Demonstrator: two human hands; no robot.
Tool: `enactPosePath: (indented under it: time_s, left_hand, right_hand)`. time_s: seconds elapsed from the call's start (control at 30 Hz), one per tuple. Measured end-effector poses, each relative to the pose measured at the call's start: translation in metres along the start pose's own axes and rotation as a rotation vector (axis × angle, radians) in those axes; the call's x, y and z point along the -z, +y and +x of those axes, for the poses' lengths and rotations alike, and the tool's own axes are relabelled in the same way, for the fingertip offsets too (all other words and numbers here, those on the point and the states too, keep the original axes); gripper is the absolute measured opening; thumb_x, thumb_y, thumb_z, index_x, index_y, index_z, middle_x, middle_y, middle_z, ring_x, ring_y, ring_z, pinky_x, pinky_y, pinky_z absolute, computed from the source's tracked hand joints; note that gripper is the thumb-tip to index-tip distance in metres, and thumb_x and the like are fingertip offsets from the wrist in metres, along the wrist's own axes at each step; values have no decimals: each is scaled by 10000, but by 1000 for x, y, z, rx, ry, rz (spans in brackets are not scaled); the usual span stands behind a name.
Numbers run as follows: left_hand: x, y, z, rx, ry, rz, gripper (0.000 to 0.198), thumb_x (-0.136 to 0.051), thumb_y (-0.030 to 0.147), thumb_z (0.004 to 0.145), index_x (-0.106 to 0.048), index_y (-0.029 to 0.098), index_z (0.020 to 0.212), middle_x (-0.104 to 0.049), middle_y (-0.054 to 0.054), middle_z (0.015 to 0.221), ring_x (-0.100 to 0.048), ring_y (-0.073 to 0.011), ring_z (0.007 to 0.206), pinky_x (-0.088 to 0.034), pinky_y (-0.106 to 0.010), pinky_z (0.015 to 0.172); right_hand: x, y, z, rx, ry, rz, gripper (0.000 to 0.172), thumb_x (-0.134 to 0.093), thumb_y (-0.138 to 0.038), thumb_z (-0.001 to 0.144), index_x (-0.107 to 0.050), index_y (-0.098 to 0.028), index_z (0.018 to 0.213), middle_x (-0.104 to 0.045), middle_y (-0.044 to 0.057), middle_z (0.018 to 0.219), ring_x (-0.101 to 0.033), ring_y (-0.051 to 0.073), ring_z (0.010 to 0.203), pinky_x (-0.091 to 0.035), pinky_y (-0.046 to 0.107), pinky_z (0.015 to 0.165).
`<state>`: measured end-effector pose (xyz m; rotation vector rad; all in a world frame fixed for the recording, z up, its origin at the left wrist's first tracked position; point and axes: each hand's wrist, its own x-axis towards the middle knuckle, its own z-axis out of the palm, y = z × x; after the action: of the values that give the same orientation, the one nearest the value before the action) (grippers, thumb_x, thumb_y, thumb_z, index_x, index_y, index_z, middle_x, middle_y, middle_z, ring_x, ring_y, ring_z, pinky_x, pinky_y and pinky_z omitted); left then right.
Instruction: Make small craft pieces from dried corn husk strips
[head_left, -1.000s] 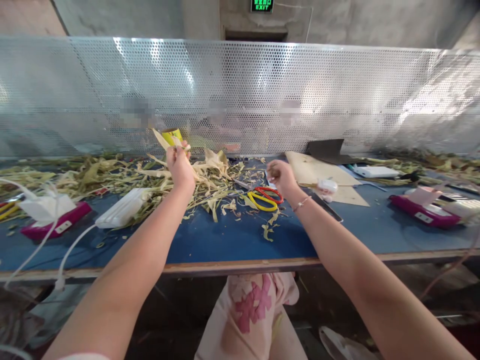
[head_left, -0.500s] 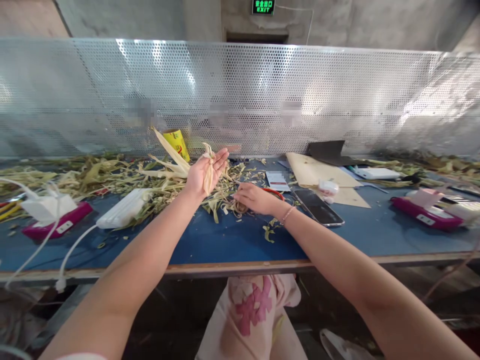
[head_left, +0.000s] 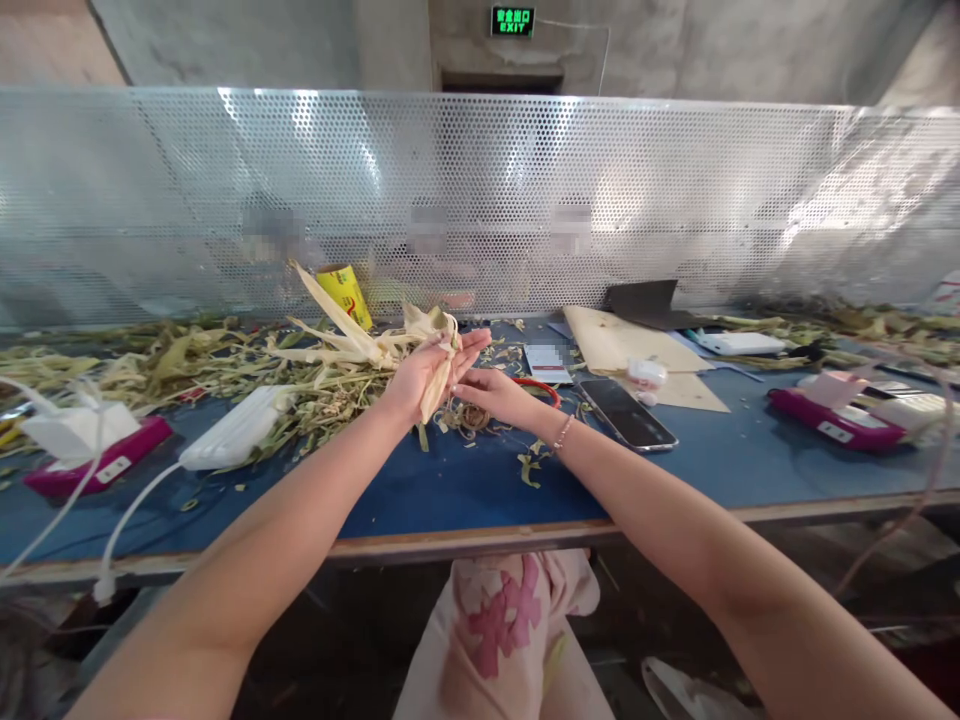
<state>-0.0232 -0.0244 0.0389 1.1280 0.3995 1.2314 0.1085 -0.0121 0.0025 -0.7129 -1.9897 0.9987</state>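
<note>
My left hand [head_left: 415, 384] is palm up above the table, its fingers stretched out. Across the palm it holds a pale corn husk [head_left: 436, 390], gathered at the top. My right hand [head_left: 496, 393] is beside it, fingertips pinched together close to the husk's lower part. Whatever is between those fingertips is too small to make out. Just below the right fingers lies a brown coil of twine [head_left: 473, 418] among scraps. More dried husks [head_left: 352, 345] are heaped behind and left of my left hand.
A phone [head_left: 628, 414], a red ring-shaped band [head_left: 546, 388] and a white card [head_left: 547, 363] lie to the right. Brown paper [head_left: 611, 345] is behind them. A white power strip [head_left: 238, 428] is at left, a yellow roll [head_left: 346, 295] at the back, before a perforated metal screen [head_left: 495, 200].
My right hand has left the twine coil and moved up and left to the husk. My left hand has come slightly right and lower, toward it. The view has shifted a little.
</note>
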Motion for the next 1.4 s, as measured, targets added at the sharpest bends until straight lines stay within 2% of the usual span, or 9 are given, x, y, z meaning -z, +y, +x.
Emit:
enactPosePath:
  time_s: [0.17, 0.3, 0.5, 0.77, 0.97, 1.1, 1.2, 1.3, 1.4]
  left_hand:
    - [-2, -3, -2, 10, -28, -23, 91, -446, 152, 738, -527, 161, 698, -634, -92, 1039, -496, -210, 1132, -292, -407, 1028]
    - [-2, -2, -2, 26, -42, -38, 110, -453, 177, 746, -525, 161, 664, -633, -90, 1046, -484, -219, 1144, -298, -414, 1024]
    - [-3, -4, -2, 18, -71, -18, 105, -468, 164, 736, -536, 158, 656, -637, -92, 1036, -476, -232, 1151, -315, -419, 1008]
    - [-4, -13, -4, 45, -140, 77, 87, -577, 209, 704, -567, 152, 639, -642, -85, 1008, -498, -272, 1117, -366, -418, 955]
    - [-7, -15, -3, -14, -209, 172, 119, -557, 239, 725, -573, 159, 637, -654, -80, 972, -519, -257, 1091, -364, -396, 958]
    - [-1, -12, 1, -70, -102, 121, 80, -513, 195, 721, -566, 158, 673, -669, -75, 907, -564, -242, 1028, -360, -417, 964]
    - [8, -10, 6, -56, -14, 58, 74, -496, 155, 709, -559, 146, 672, -677, -84, 831, -602, -233, 956, -379, -421, 952]
    - [18, -9, 11, -6, 39, 34, 100, -469, 135, 720, -563, 141, 687, -676, -82, 745, -633, -209, 867, -416, -398, 921]
    - [24, -7, 14, 5, 102, 28, 113, -455, 124, 726, -558, 136, 679, -658, -71, 658, -646, -177, 751, -449, -363, 884]
  right_hand:
    - [-2, 3, 0, -42, 59, 100, 320, -585, -459, 670, -562, -141, 684, -489, -25, 606, -388, 83, 563, -294, 222, 537]
    - [-2, 5, 0, -103, 54, 309, 312, -635, -436, 620, -549, -138, 654, -450, -48, 550, -344, 57, 498, -256, 213, 494]
    - [0, -1, -1, -216, 107, 615, 272, -658, -372, 571, -551, -140, 665, -542, -18, 618, -456, 64, 538, -300, 200, 500]
    - [-3, 2, 1, -280, 140, 510, 224, -654, -318, 548, -508, -154, 588, -512, -27, 549, -452, 66, 492, -329, 202, 474]
    - [1, 10, 6, -93, 275, 216, 86, -545, -220, 599, -483, -174, 562, -501, -43, 523, -436, 74, 502, -353, 219, 510]
    - [15, 15, 7, -162, 281, 270, 93, -465, -211, 613, -449, -179, 528, -400, -64, 443, -397, 64, 426, -356, 223, 483]
    - [26, 13, 5, -190, 255, 394, 90, -478, -249, 604, -527, -182, 639, -330, -91, 412, -326, 52, 371, -351, 217, 443]
    - [35, 9, 1, -168, 344, 389, 137, -516, -288, 599, -552, -175, 667, -281, -102, 392, -243, 36, 348, -251, 186, 374]
    - [44, 9, -2, -140, 332, 379, 151, -542, -294, 602, -561, -161, 672, -241, -110, 390, -179, 25, 354, -159, 177, 357]
